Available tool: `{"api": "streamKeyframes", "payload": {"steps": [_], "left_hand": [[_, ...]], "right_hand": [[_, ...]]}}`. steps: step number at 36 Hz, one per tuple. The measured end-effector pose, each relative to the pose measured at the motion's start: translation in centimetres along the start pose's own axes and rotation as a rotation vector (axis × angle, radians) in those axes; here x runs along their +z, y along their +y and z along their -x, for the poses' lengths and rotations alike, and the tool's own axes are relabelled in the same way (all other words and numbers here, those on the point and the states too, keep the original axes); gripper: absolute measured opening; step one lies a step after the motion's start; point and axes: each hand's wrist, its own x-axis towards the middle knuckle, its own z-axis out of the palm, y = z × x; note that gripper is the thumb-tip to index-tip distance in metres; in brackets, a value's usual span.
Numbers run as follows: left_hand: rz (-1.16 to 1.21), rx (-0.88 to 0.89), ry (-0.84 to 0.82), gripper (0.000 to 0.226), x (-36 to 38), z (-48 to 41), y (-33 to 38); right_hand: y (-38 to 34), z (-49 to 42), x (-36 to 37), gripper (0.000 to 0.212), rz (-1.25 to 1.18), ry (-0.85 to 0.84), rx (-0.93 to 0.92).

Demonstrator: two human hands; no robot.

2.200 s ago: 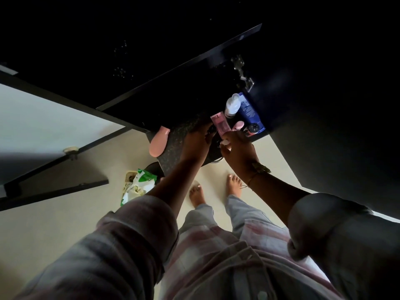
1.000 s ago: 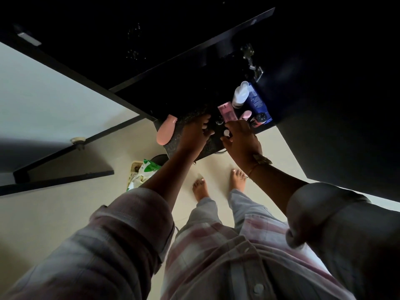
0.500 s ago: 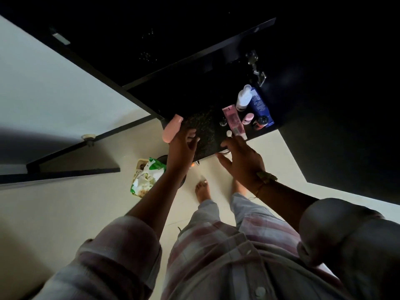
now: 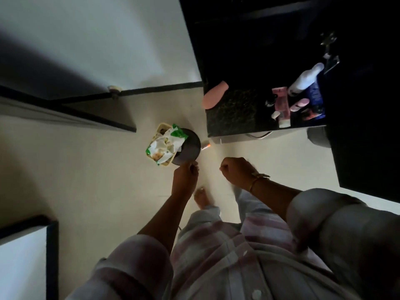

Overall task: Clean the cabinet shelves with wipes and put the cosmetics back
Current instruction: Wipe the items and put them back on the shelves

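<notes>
The dark speckled cabinet shelf [image 4: 236,111] is at the upper right. On its left edge lies a pink bottle [image 4: 215,95]. At its right end stand a pink tube [image 4: 281,103], a white bottle [image 4: 304,82], a blue box [image 4: 316,95] and a small pink container [image 4: 299,104]. A green and white wipes pack [image 4: 165,146] lies on the floor below. My left hand [image 4: 185,178] hangs low with relaxed fingers, just beside a dark round object [image 4: 191,146]. My right hand [image 4: 236,172] is curled into a fist below the shelf, and nothing shows in it.
The open black cabinet door [image 4: 368,137] fills the right side. A yellowish basket [image 4: 161,128] sits under the wipes, and a small orange item [image 4: 205,145] lies beside the round object. My bare foot [image 4: 203,199] stands on the pale floor. A black-edged panel [image 4: 52,256] is at the lower left.
Both hands have left the shelf and dropped toward the floor. The view has swung down and left. The cosmetics stay grouped at the shelf's right end.
</notes>
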Motion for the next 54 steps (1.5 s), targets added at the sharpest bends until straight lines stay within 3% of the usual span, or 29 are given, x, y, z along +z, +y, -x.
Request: {"api": "streamKeyframes", "payload": {"steps": [7,14,31,40,46,54], "left_hand": [[0.04,-0.079,-0.066,0.026,2.1,-3.5,-6.5],[0.141,-0.072,-0.112,0.026,7.3,-7.9,-14.5],[0.338,-0.159,-0.079,0.036,28.1,-21.4,-28.9],[0.364,-0.197,-0.018,0.034,34.9,-25.4,-33.0],[0.363,-0.209,0.006,0.032,36.4,-26.0,-34.3],[0.359,-0.236,-0.001,0.029,36.9,-26.6,-34.8]], "right_hand": [[-1.7,-4.9,5.5,0.021,-0.013,0.008,0.073],[-0.6,-11.7,13.9,0.033,0.056,0.018,0.116],[12.9,-34.4,33.2,0.048,0.378,0.004,-0.087],[17.8,-44.4,38.7,0.039,0.488,0.033,-0.255],[19.2,-45.8,39.7,0.034,0.564,0.109,-0.306],[20.5,-46.3,40.3,0.021,0.552,0.091,-0.329]]}}
